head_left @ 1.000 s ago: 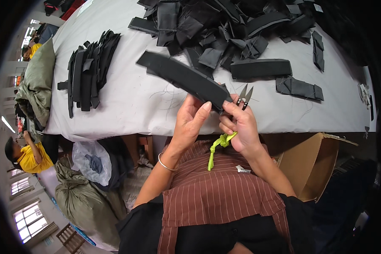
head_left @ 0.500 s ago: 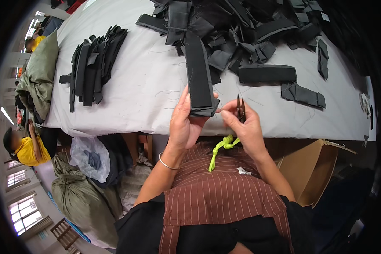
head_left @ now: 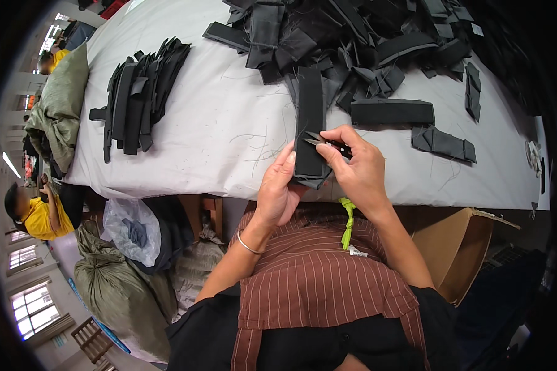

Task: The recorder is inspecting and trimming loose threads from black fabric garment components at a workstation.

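My left hand [head_left: 280,195] grips the lower end of a black fabric strip [head_left: 310,117], with the thumb on its left edge. The strip stretches away from me over the table, its far end near the heap. In my right hand [head_left: 360,168] are small dark thread snips [head_left: 335,146], held between thumb and fingers. Their pointed tips lie over the middle of the strip; whether they touch it, I cannot tell. Loose threads [head_left: 254,149] lie on the white table cover left of the strip.
A large heap of black fabric pieces [head_left: 353,37] covers the far table [head_left: 223,105]. At left lies a neater stack of strips [head_left: 139,99]. Two separate pieces, a strip [head_left: 392,112] and a folded one [head_left: 444,142], lie at right. A cardboard box [head_left: 445,247] stands below the table's edge.
The strip has shifted right and slightly nearer to me. My right hand has turned the snips from pointing upward to pointing left, bringing them over the strip.
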The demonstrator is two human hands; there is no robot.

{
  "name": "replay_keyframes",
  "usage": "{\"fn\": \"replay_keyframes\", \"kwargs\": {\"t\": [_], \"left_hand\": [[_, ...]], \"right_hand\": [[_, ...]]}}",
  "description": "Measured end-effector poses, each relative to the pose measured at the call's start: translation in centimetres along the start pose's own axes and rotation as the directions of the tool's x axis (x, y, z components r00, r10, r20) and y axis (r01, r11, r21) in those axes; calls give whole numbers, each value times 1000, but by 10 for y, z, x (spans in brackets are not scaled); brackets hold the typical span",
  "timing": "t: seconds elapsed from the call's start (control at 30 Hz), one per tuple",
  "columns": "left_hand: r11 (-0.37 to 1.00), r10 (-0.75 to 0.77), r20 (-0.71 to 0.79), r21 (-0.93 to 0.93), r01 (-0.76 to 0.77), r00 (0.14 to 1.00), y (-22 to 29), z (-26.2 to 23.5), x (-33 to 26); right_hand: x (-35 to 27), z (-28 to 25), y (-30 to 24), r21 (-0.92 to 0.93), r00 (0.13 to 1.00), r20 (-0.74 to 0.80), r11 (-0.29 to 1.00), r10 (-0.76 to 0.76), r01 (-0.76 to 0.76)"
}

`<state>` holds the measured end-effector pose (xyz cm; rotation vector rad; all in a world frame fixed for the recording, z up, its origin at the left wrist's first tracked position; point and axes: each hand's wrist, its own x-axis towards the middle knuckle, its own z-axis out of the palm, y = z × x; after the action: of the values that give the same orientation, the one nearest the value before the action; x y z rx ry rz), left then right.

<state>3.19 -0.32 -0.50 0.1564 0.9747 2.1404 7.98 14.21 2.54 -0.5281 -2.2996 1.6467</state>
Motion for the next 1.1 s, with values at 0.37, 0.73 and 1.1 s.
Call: {"fn": "replay_keyframes", "kwargs": {"t": [0.37,0.73,1.1], "left_hand": [[999,2,3,41,-3,1000,0,-4,-2],[950,46,-32,309,-34,998,-12,-18,-6],[968,-17,-45,250,27,999,-6,-14,-8]], "right_hand": [[-2,-3,9,-195,982,-79,969,-169,151],[-5,5,10,-258,965,-46,936,-258,238],[-8,2,12,-141,985,37,974,-171,175]]}}
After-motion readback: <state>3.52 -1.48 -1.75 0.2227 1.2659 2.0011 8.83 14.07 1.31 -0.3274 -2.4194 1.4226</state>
